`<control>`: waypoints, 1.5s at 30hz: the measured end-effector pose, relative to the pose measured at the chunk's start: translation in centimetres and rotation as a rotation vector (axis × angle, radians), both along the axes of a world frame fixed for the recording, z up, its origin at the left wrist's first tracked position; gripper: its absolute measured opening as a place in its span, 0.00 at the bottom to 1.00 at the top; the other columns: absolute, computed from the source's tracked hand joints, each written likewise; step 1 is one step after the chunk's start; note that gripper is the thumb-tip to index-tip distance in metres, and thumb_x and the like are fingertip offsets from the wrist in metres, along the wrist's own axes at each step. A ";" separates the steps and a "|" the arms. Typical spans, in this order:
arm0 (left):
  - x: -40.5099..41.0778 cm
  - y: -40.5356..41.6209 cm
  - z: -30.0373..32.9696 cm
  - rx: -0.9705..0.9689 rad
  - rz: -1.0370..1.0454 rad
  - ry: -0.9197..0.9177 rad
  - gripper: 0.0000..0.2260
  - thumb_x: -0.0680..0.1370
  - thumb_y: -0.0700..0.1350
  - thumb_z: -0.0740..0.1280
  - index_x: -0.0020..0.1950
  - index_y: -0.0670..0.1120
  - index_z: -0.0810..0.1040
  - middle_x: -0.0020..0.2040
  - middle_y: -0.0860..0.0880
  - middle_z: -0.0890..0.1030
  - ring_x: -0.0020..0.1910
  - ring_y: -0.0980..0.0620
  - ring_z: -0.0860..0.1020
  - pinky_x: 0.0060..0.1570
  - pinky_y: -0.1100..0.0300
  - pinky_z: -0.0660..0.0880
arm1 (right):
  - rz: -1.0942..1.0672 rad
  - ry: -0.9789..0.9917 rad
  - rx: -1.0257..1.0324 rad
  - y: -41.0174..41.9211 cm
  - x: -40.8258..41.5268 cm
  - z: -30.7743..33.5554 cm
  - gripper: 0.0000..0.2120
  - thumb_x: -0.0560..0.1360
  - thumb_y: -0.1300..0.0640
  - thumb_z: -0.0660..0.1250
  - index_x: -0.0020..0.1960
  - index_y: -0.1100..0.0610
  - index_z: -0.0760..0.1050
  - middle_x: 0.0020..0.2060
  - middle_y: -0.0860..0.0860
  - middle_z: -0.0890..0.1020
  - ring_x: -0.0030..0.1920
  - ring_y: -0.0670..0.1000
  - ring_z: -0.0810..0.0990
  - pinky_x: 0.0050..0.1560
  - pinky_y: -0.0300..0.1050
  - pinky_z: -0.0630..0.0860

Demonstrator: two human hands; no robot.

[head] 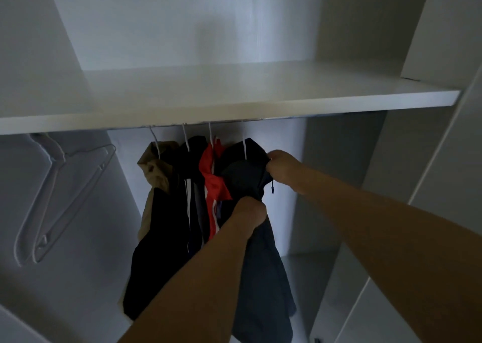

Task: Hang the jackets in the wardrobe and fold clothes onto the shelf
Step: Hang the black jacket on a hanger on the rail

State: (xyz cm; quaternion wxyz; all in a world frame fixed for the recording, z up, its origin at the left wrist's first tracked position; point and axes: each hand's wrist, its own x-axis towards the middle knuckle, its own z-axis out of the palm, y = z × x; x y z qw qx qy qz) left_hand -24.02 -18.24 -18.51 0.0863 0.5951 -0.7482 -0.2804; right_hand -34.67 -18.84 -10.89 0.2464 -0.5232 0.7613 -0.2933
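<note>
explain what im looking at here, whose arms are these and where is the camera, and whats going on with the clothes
There is no machine here. The one picture comes from a wide-angle camera worn on a person's head, looking forward and down, so the two bare arms reaching in from the bottom are that person's own.

They stand at an open white wardrobe. A white shelf crosses the middle of the view, and nothing shows on it. Under it, four garments hang on white hangers: a tan and black jacket, a dark jacket with white stripes, a red jacket and a dark navy jacket. Two spare white hangers hang at the far left.

Both hands grip the navy jacket: the right hand near its collar, the left hand lower on the front. It looks as if they are settling it on its hanger.
</note>
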 end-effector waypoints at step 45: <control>2.1 78.3 2.7 -0.605 -1.748 0.218 0.16 0.82 0.48 0.57 0.67 0.43 0.69 0.68 0.47 0.70 0.65 0.45 0.69 0.63 0.55 0.67 | -1.257 0.062 0.311 98.8 19.0 -4.9 0.28 0.78 0.57 0.60 0.76 0.55 0.59 0.74 0.52 0.64 0.72 0.54 0.65 0.71 0.48 0.64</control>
